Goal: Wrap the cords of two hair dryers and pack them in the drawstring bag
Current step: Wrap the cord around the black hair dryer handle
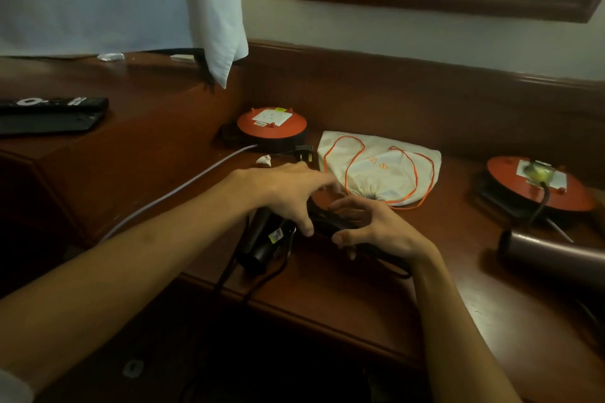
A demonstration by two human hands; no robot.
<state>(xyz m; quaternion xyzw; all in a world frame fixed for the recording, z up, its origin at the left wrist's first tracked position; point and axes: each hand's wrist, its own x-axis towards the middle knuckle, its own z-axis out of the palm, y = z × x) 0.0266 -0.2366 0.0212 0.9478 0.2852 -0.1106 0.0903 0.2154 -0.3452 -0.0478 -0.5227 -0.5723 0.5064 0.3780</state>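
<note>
A dark hair dryer (262, 244) lies near the desk's front edge, its black cord (262, 281) looping over the edge. My left hand (288, 193) rests on top of the dryer with its fingers spread toward the bag. My right hand (373, 229) arches over the dryer's handle, thumb and fingers curled round it. The cord's black plug (304, 152) lies behind my left hand. A white drawstring bag (379, 163) with orange cords lies flat just beyond both hands. A second, brownish hair dryer (550, 255) lies at the right.
An orange cord reel (271, 124) sits behind the plug, and another orange cord reel (537, 186) sits at the right with a cord plugged in. A grey cable (180, 190) runs left. Remote controls (49, 111) lie on the raised ledge. White cloth (216, 10) hangs above.
</note>
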